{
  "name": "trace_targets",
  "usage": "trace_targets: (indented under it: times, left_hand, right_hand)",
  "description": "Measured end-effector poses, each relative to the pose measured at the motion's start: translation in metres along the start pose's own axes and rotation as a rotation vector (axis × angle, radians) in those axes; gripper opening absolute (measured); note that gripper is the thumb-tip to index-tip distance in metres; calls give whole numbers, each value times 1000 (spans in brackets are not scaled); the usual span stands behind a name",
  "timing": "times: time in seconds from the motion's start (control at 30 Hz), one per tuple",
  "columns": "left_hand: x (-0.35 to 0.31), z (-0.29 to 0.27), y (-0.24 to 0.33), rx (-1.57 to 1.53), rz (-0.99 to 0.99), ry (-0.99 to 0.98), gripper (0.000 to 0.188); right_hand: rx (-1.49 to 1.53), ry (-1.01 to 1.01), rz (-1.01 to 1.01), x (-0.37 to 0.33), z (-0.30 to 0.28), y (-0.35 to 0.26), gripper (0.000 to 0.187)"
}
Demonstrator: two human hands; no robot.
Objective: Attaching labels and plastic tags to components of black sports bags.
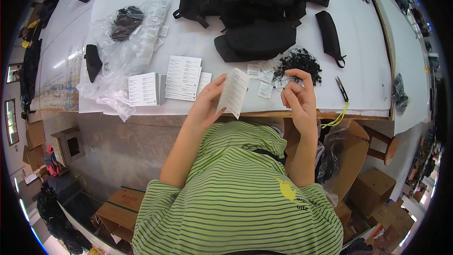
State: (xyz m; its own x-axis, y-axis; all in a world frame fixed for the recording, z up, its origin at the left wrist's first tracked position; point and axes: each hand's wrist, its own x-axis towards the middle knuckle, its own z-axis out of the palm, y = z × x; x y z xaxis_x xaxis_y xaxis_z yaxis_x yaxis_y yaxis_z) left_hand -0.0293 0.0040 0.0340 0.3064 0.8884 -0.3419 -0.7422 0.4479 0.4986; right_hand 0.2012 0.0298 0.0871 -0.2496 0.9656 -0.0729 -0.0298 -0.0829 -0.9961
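Clock positions taken from the folded card (233,93). Clear plastic bag (101,59), toward 10 o'clock, on the tabletop (363,61). White card stacks (183,78), 9 to 10 o'clock. Left hand (210,98): pinching the folded card, thumb in front, fingers behind. Folded card: white, printed, tilted, above the tabletop's near edge; probably light, springy, easily creased; best taken by its flat panels near an edge. Small white labels (264,90), 3 o'clock. Black cord tangle (301,65), 2 o'clock; likely soft, snag-prone, best drawn by one loose end. Right hand (303,101), 3 o'clock: fingers bent; whether thumb and finger pinch a cord, cannot tell. Obscured: bag's dark contents, blurred by plastic; left fingers, mostly behind the card; individual cord ends, indistinct.
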Motion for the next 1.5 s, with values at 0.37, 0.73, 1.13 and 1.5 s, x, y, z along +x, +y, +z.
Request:
trace_targets:
  times: [0.37,0.73,1.13,1.5]
  left_hand:
    - [-18,61,-10,1027,367,190,29]
    - [-17,63,-18,1270,452,183,32]
    - [-15,61,-18,1363,469,196,30]
    - [-18,53,-4,884,132,152,26]
  right_hand:
    - [-184,5,-131,-1,38,4,35]
    - [-351,51,-157,-3,48,7,35]
    - [-354,75,-166,-3,46,15,33]
    - [95,-88,287,3,26,23,16]
